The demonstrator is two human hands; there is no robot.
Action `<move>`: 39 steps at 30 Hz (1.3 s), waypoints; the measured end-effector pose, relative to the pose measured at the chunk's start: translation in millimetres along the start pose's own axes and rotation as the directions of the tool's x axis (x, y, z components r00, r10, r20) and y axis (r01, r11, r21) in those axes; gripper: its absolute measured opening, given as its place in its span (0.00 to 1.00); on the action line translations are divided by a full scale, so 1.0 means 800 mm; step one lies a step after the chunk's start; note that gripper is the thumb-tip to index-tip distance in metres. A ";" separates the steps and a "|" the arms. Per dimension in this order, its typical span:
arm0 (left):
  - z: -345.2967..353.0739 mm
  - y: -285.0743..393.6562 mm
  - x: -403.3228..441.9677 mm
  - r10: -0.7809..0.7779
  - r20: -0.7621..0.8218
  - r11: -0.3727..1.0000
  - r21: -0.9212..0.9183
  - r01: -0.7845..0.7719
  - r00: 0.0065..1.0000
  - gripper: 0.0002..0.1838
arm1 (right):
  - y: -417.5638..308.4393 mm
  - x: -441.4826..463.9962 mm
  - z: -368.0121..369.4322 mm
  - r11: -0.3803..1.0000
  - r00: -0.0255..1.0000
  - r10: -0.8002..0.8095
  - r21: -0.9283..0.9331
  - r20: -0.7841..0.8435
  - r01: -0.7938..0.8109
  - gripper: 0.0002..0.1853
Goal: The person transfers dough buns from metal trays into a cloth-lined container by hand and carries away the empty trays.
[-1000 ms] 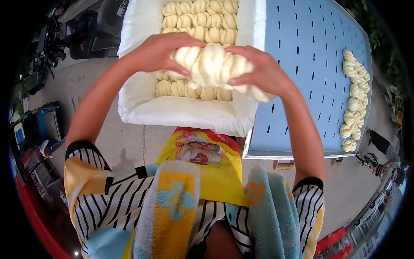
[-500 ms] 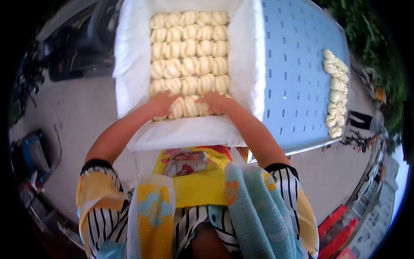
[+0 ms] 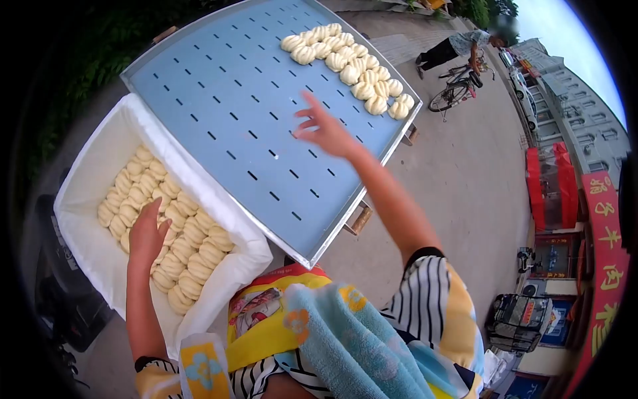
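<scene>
Rows of pale twisted dough pieces [image 3: 193, 233] fill the bottom of a box lined with white cloth [image 3: 86, 179]. Over these rows is my left hand [image 3: 147, 229], thumb and fingers apart, holding nothing. My right hand [image 3: 323, 128] hovers empty above the blue slotted tray [image 3: 226, 100], its fingers spread. More twisted dough pieces [image 3: 355, 63] lie in a band along the tray's far right edge, beyond my right hand.
The tray's metal rim [image 3: 316, 256] adjoins the box. A person [image 3: 458, 48] stands beside a bicycle [image 3: 452, 93] at the upper right. Parked cars, red stalls [image 3: 551, 186] and a cart [image 3: 522, 322] line the right side. A black vehicle part is left of the box.
The view has turned toward the tray. The dough held in both hands at first was set down in the box. My right hand has moved from the box to over the tray.
</scene>
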State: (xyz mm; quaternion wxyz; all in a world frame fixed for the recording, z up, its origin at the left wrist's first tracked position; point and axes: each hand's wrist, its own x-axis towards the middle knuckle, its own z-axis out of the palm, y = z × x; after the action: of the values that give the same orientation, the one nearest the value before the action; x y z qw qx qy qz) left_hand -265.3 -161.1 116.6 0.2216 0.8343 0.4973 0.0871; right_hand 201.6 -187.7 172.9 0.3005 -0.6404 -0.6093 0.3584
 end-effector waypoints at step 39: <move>0.394 0.620 0.588 0.356 0.042 0.934 -0.058 -0.353 0.934 0.37 | 0.506 0.011 -0.332 0.924 0.924 0.354 -0.096 -0.147 -0.369 0.59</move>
State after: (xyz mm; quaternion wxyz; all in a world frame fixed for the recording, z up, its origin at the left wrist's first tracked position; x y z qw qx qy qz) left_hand 473.1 -43.7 27.7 0.2356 0.9065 0.3304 0.1162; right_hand 649.2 -196.3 -10.9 0.2275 -0.7806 -0.4808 0.3283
